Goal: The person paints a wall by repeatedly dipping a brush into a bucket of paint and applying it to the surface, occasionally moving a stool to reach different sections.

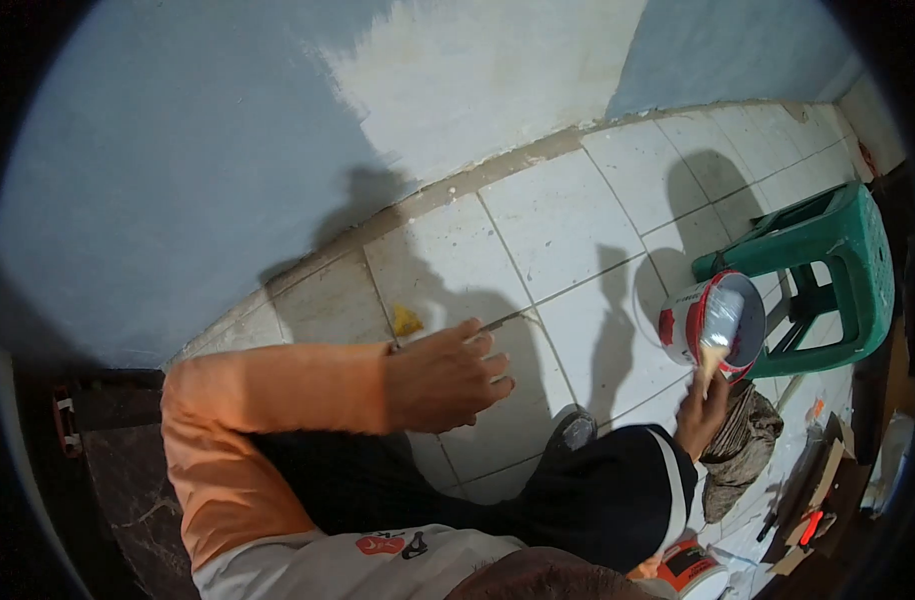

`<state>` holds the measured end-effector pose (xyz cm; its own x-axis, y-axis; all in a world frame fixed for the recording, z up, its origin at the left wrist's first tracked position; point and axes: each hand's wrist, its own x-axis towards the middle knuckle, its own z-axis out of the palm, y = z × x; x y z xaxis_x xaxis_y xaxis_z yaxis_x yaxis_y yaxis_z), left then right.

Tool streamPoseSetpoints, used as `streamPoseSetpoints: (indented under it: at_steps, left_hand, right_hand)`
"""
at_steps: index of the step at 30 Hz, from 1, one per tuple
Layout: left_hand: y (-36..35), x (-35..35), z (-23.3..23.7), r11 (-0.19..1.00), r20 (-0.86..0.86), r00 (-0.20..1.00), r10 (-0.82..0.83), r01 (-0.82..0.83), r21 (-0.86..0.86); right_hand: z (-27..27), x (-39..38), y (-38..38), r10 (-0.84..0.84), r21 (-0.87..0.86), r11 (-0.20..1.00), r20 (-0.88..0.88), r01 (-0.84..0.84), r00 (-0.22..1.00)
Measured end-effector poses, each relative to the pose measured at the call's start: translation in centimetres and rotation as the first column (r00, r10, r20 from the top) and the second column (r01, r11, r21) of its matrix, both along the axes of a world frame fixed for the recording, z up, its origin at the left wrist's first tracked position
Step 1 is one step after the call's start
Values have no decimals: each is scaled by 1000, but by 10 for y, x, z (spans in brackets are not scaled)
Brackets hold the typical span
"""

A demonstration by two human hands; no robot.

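Clothing of the seated person, as seen from above. The long left sleeve (278,390) is plain orange, creased about the elbow, and reaches the wrist of the bare left hand (450,378). It meets a whitish-grey shirt body (308,568) near the shoulder. On the shirt, a red printed mark (380,544) lies beside a black one (416,546); neither can be read. The trousers (598,500) are black, with a pale, curved stripe (674,480) on the right leg. The footwear (578,430) shows a greyish top and dark edge, its type unclear.
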<state>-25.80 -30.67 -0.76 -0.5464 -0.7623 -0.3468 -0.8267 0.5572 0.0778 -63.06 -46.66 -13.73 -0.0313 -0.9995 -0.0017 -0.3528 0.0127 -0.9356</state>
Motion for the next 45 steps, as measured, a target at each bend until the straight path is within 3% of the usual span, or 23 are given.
streamPoseSetpoints:
  at_steps: [2,4,5,6,7,9,10,12,14,20,25,28,31,33,34,36,37,38,39,42,43,44,45]
  left_hand:
    - [25,8,51,994,10,994,108,-108,-24]
    - [54,15,92,976,8,976,218,-218,-18]
    - [69,17,100,944,2,944,330,-330,-25]
    - [83,19,100,942,1,942,335,-335,-12]
    - [96,21,99,885,-29,885,465,-465,-18]
    - [119,25,98,741,-100,736,669,-671,18]
    - [128,25,97,737,-107,730,674,-676,29]
    - [145,27,94,581,-158,577,801,-813,-24]
    - [160,28,92,566,-179,561,808,-824,-25]
    - [188,42,92,555,-207,555,806,-829,-65]
    - [197,47,98,533,-275,531,802,-843,-74]
    - [208,48,98,536,-326,524,787,-842,-60]
    - [217,52,96,477,-397,451,799,-878,-37]
    - [221,55,97,392,-384,371,845,-919,-24]
    - [222,57,96,393,-388,370,844,-919,-20]
    - [226,60,95,369,-370,351,860,-929,-26]
    - [227,61,96,368,-378,350,857,-929,-26]
    - [227,61,99,342,-384,306,871,-939,29]
    - [226,63,100,313,-391,259,883,-946,80]
    - [231,65,88,350,-472,332,817,-935,-52]
    - [232,65,89,352,-475,337,813,-934,-61]
    - [231,63,91,360,-456,346,820,-931,-60]
    - [230,64,92,365,-436,352,828,-929,-56]
  right_hand:
    - [-46,49,-12,177,-200,967,90,-156,980]
    - [-44,119,-8,335,-115,934,-33,-337,942]
    - [-40,160,-4,392,-124,913,14,-388,920]
    - [-19,196,1,454,-28,888,-91,-458,886]
    - [-32,229,2,508,-133,844,-111,-520,854]
    - [-21,291,8,633,-121,760,-91,-639,769]
    - [-49,321,7,652,-312,704,-73,-639,754]
    - [-54,367,9,668,-405,646,-110,-647,736]
    - [-48,408,11,647,-650,536,-94,-539,757]
    - [6,472,11,561,-652,535,-202,-537,803]
    - [-54,466,19,491,-456,554,-496,-696,716]
    - [-11,457,18,450,-297,610,-633,-735,630]
    - [80,475,-11,201,-508,511,-714,-694,671]
    - [150,475,-24,268,-683,433,-525,-588,808]
    - [196,466,3,212,-634,583,-485,-508,848]
    - [214,463,22,314,-783,424,-344,-455,885]
    - [188,468,12,178,-809,426,-363,-405,914]
    - [150,478,-2,160,-900,278,-301,-335,940]
    - [118,485,4,163,-920,240,-277,-310,947]
    - [11,489,24,289,-549,500,-623,-670,727]
    - [-17,484,24,334,-446,513,-684,-733,649]
    - [-33,480,19,349,-481,452,-680,-752,645]
    - [-12,479,25,365,-436,499,-679,-749,637]
